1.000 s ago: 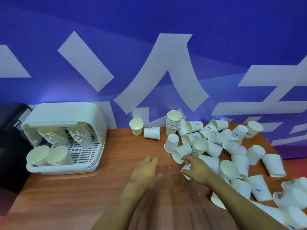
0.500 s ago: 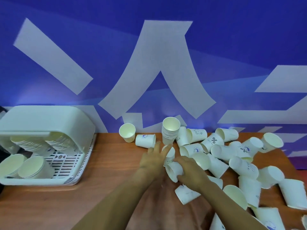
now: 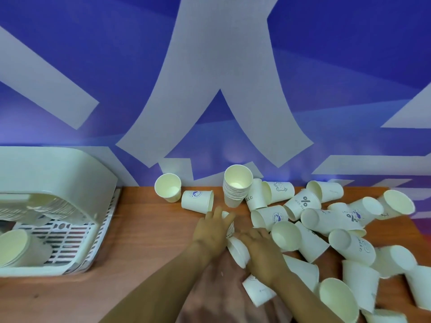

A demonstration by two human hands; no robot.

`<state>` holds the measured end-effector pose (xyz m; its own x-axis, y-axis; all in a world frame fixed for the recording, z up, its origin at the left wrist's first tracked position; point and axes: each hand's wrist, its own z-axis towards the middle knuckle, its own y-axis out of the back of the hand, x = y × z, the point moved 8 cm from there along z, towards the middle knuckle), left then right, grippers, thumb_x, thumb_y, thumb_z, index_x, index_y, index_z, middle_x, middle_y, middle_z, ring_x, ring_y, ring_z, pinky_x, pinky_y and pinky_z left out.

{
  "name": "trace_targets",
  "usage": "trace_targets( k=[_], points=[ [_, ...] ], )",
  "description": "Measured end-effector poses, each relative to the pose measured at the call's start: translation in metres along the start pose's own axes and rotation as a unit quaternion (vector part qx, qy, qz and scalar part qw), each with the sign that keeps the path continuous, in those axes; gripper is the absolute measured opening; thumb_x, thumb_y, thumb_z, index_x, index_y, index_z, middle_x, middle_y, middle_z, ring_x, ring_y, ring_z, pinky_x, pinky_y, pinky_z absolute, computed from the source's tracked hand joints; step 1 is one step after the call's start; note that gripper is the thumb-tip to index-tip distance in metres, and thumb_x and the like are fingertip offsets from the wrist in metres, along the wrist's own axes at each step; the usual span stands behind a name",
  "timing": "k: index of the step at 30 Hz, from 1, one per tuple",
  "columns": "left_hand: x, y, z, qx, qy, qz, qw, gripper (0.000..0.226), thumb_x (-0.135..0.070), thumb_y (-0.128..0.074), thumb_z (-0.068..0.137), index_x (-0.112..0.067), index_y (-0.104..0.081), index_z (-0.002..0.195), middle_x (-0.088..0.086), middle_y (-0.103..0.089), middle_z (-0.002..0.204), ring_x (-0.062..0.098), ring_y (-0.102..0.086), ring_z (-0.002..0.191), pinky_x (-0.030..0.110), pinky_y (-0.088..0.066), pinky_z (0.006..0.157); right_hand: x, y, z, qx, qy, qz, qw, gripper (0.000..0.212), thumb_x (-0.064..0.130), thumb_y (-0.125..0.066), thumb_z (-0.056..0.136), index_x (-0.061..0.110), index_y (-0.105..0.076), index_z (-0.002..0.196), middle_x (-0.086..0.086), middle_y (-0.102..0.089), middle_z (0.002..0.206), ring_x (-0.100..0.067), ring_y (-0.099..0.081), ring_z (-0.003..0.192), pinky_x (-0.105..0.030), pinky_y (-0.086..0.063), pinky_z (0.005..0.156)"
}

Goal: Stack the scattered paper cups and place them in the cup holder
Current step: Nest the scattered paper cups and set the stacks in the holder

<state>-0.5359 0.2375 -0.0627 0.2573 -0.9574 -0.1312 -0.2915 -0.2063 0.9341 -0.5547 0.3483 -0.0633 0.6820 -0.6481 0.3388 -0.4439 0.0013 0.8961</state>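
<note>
Cup [image 3: 238,251] lies sideways, mouth toward holder [image 3: 58,173]

"HELLO", partly cut to "ELLO", on side of lying cup [image 3: 256,198], just at 3 o'clock of upright cup stack [image 3: 236,188]. Large "%" sign with small text "NICE DAY" beneath on tilted cup [image 3: 303,204], 3 o'clock of HELLO cup. Second "%" sign on cup [image 3: 352,216] further toward 4 o'clock. Round blue logos on cup [image 3: 197,201] and cup [image 3: 274,217]: lettering too small to read. Big white strokes on blue wall banner [image 3: 219,73]: partial characters, not readable.
</note>
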Motion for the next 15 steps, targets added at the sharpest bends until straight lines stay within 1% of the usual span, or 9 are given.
trace_targets(
  k=[3,5,8,11,13,15],
  points=[
    [0.011,0.000,-0.006,0.000,0.018,0.013,1.000,0.060,-0.026,-0.059,0.088,-0.025,-0.025,0.136,0.010,-0.035,0.135,0.029,-0.046,0.114,0.035,-0.042,0.086,0.001,-0.007,0.005,0.038,-0.006,-0.062,0.997,0.073,0.017,-0.061,0.079,0.030,-0.031,0.145,0.007,-0.032,0.150,-0.025,-0.026,0.135,-0.034,-0.036,0.102],
    [0.019,0.003,-0.013,-0.002,0.033,0.009,0.999,0.058,-0.029,-0.061,0.086,-0.023,-0.027,0.134,0.009,-0.040,0.131,0.030,-0.049,0.113,0.036,-0.040,0.088,0.002,-0.009,0.007,0.045,-0.009,-0.084,0.995,0.071,0.015,-0.056,0.082,0.030,-0.029,0.145,0.006,-0.030,0.151,-0.026,-0.025,0.135,-0.035,-0.035,0.102],
    [0.033,0.009,-0.028,-0.010,0.060,-0.021,0.998,0.061,-0.040,-0.063,0.083,-0.022,-0.030,0.132,0.007,-0.046,0.128,0.029,-0.051,0.113,0.036,-0.038,0.090,0.006,-0.002,0.005,0.034,-0.014,-0.101,0.994,0.057,0.021,-0.050,0.085,0.030,-0.034,0.139,0.009,-0.039,0.142,-0.023,-0.029,0.130,-0.034,-0.031,0.099],
    [0.052,0.013,-0.053,-0.019,0.097,-0.044,0.994,0.063,-0.052,-0.062,0.079,-0.021,-0.034,0.126,0.002,-0.049,0.126,0.026,-0.049,0.115,0.035,-0.036,0.093,0.016,0.005,-0.004,0.003,-0.009,-0.086,0.996,0.052,0.030,-0.054,0.082,0.029,-0.041,0.133,0.009,-0.049,0.133,-0.023,-0.038,0.125,-0.035,-0.033,0.095],
    [0.066,0.011,-0.074,-0.018,0.126,-0.078,0.989,0.063,-0.054,-0.063,0.077,-0.020,-0.035,0.122,0.001,-0.049,0.126,0.025,-0.048,0.115,0.034,-0.037,0.093,0.025,0.011,-0.013,-0.025,-0.004,-0.065,0.998,0.051,0.036,-0.055,0.080,0.031,-0.043,0.129,0.012,-0.052,0.127,-0.020,-0.042,0.120,-0.033,-0.033,0.092],
    [0.079,0.010,-0.097,-0.024,0.145,-0.126,0.981,0.073,-0.054,-0.066,0.075,-0.019,-0.032,0.129,0.001,-0.046,0.129,0.024,-0.049,0.116,0.034,-0.041,0.093,0.035,0.017,-0.022,-0.038,-0.013,-0.047,0.998,0.050,0.042,-0.055,0.078,0.033,-0.040,0.125,0.016,-0.051,0.122,-0.016,-0.043,0.116,-0.029,-0.030,0.091]
  ],
)
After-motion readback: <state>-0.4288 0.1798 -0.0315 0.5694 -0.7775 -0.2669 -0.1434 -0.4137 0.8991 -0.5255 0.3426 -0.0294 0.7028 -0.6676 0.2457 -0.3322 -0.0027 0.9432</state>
